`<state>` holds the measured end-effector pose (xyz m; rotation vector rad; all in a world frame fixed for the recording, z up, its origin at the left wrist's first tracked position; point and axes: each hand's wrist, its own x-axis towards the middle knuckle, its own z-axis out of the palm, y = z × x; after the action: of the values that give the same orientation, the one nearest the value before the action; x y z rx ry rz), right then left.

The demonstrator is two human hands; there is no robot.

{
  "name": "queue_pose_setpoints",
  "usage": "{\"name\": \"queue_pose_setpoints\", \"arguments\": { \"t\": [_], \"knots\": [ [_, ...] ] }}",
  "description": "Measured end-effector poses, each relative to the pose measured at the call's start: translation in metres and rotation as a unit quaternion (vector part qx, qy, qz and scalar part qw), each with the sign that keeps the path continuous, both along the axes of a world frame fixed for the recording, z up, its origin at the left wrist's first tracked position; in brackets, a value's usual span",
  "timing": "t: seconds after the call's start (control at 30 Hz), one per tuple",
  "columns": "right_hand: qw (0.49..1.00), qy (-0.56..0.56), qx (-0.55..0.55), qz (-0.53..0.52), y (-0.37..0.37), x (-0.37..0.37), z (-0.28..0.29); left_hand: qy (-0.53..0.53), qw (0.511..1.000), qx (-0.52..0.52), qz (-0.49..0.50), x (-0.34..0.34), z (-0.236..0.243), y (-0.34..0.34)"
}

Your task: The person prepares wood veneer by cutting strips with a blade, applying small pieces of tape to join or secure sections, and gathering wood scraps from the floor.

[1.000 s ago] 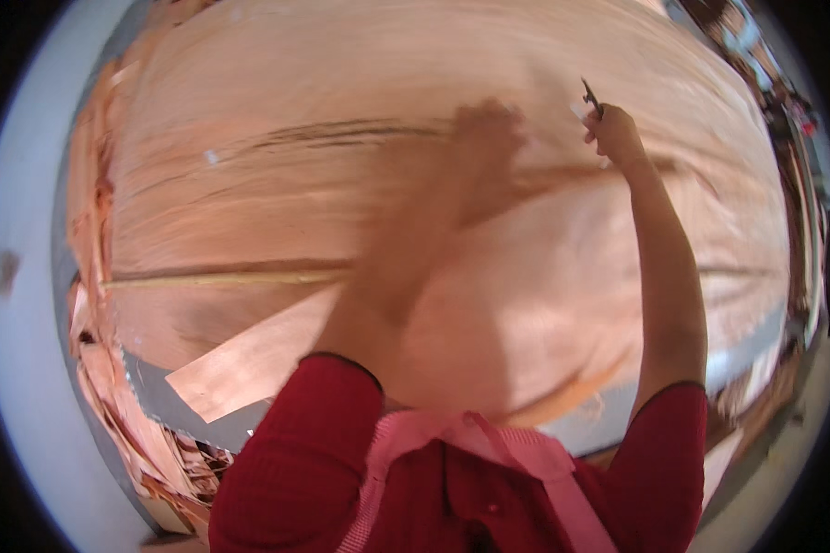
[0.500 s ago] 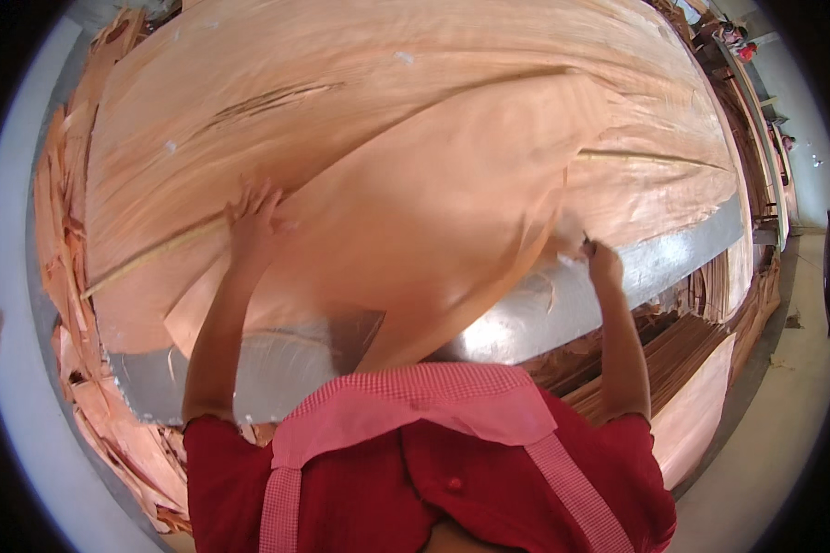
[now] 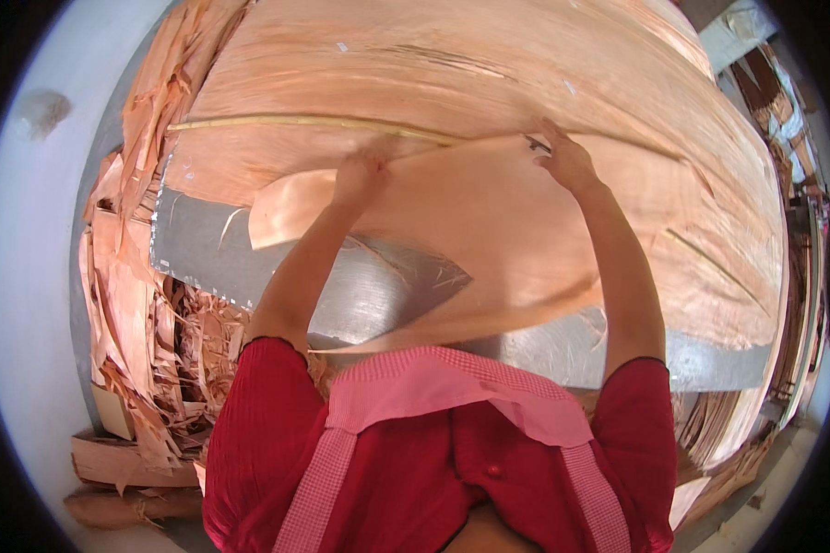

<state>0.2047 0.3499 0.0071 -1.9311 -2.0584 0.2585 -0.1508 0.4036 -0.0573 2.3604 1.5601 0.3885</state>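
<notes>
My left hand (image 3: 364, 175) is on the upper edge of a loose pale-pink veneer sheet (image 3: 470, 212), left of centre; its fingers are blurred, so I cannot tell their grip. My right hand (image 3: 563, 157) holds a small dark cutting tool (image 3: 536, 144) at that same edge, to the right. Beneath lies a wide, grained veneer layer (image 3: 489, 64) crossed by a thin yellowish strip (image 3: 249, 122). The grey metal table top (image 3: 203, 235) shows along the near side, partly under the loose sheet.
Torn veneer scraps (image 3: 134, 295) are heaped along the left beside a pale wall (image 3: 23, 230). Stacked veneer (image 3: 710, 424) stands below the table's right part. More stacks and clutter (image 3: 770, 101) line the far right.
My left hand has moved up and right, my right hand upward with the tool, both now along the loose sheet's upper edge. The view has swung, shifting the table in frame.
</notes>
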Motion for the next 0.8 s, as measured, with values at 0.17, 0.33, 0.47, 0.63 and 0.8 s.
{"name": "queue_pose_setpoints", "arguments": {
  "t": [0.17, 0.33, 0.47, 0.63, 0.8],
  "knots": [
    [0.993, 0.036, -0.112, 0.0, 0.028, 0.028, 0.0, -0.098, 0.983, 0.075, -0.139, -0.022, 0.038, -0.04],
    [0.999, 0.032, -0.01, -0.022, 0.029, 0.128, 0.006, -0.074, 0.985, -0.153, -0.031, -0.069, 0.059, 0.037],
    [0.992, -0.05, 0.057, -0.105, 0.095, 0.14, 0.02, 0.07, 0.997, 0.034, -0.027, -0.019, 0.092, 0.182],
    [0.971, -0.128, 0.009, -0.201, 0.175, 0.128, -0.017, 0.263, 0.948, 0.159, 0.08, 0.022, 0.048, 0.296],
    [0.958, -0.118, -0.009, -0.26, 0.194, 0.093, -0.025, 0.173, 0.949, 0.239, 0.107, 0.007, -0.033, 0.323]
  ]
}}
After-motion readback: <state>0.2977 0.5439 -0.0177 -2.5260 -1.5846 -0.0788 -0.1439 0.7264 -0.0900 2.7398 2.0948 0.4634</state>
